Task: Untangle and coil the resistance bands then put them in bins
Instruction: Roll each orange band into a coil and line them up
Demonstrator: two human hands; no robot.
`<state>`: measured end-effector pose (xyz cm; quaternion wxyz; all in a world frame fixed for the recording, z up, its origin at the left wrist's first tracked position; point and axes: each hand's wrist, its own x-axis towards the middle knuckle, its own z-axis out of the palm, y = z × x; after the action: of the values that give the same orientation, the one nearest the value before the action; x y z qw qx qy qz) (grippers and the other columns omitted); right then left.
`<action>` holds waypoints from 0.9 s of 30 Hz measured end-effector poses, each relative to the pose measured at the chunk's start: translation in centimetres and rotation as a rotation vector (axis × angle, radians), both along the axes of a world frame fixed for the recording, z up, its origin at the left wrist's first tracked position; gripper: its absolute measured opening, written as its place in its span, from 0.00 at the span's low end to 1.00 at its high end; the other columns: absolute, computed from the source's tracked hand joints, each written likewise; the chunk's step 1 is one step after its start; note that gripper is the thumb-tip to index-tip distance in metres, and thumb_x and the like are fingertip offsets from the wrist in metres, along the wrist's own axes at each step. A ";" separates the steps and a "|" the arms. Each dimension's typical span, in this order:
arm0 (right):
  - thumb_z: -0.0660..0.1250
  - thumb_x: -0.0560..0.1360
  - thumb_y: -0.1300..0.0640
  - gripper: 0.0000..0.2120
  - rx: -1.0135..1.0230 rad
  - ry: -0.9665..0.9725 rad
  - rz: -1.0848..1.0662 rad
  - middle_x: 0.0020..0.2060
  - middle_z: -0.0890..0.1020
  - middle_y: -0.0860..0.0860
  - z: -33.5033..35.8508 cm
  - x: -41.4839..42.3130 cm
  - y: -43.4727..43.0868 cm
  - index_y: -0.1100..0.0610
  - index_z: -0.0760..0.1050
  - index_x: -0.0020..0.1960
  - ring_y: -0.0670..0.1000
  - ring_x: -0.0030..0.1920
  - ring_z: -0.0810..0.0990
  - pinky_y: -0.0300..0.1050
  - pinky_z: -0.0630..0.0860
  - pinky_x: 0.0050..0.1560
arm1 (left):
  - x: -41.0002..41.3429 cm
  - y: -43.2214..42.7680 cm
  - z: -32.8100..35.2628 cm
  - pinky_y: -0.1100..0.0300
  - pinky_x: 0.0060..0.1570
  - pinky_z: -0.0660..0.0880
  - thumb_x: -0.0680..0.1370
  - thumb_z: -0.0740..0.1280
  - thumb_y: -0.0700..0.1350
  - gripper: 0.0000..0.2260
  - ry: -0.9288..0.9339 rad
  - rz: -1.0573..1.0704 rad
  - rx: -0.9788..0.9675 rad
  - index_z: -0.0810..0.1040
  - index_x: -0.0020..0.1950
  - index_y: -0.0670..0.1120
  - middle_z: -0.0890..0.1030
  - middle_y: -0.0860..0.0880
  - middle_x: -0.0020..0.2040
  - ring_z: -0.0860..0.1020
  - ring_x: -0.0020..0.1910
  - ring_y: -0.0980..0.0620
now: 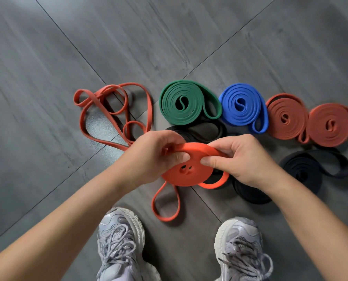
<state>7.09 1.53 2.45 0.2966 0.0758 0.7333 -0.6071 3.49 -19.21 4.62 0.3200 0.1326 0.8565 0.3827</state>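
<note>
The orange band [189, 173], part-wound into a flat coil, is held above the floor [47, 78] between both hands. The left hand [152, 157] and right hand [242, 159] each pinch the coil's upper rim, thumbs on its face and fingers curled behind. The unwound tail [153, 200] hangs as a loop from the coil's lower left edge, its length running toward the shoes [120, 236] (nearer the left hand). Probable next step: winding this tail round the rim. No bin is visible.
</note>
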 end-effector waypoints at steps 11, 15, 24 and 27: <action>0.75 0.68 0.64 0.10 0.058 0.082 -0.055 0.39 0.85 0.50 0.0 0.0 0.4 0.50 0.80 0.44 0.50 0.43 0.84 0.55 0.80 0.52 | -0.1 -0.4 0.0 0.58 0.43 0.75 0.72 0.73 0.43 0.08 0.120 0.019 -0.034 0.80 0.49 0.46 0.78 0.57 0.36 0.76 0.36 0.54; 0.73 0.70 0.62 0.10 0.069 0.063 0.003 0.40 0.86 0.49 0.2 -0.5 0.9 0.47 0.82 0.44 0.50 0.44 0.85 0.56 0.79 0.53 | 0.0 -0.4 0.4 0.71 0.40 0.67 0.72 0.73 0.44 0.09 0.174 0.026 -0.067 0.80 0.51 0.47 0.74 0.63 0.35 0.72 0.38 0.60; 0.70 0.72 0.52 0.06 0.310 0.248 0.139 0.39 0.84 0.45 0.6 0.0 1.0 0.50 0.80 0.48 0.46 0.41 0.82 0.50 0.78 0.47 | -0.5 -0.2 1.5 0.59 0.39 0.71 0.73 0.68 0.50 0.10 0.337 -0.105 -0.143 0.80 0.52 0.49 0.80 0.54 0.38 0.78 0.38 0.46; 0.71 0.73 0.56 0.05 0.255 0.242 0.101 0.38 0.85 0.44 0.2 0.3 0.7 0.50 0.81 0.49 0.40 0.39 0.82 0.43 0.78 0.46 | -0.3 -0.3 1.4 0.65 0.38 0.68 0.71 0.67 0.49 0.11 0.330 -0.060 -0.083 0.81 0.50 0.47 0.78 0.58 0.38 0.75 0.38 0.55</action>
<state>7.37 2.24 2.61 0.2243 0.0019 0.8375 -0.4983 3.18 -19.49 6.02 0.1916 0.2058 0.9080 0.3105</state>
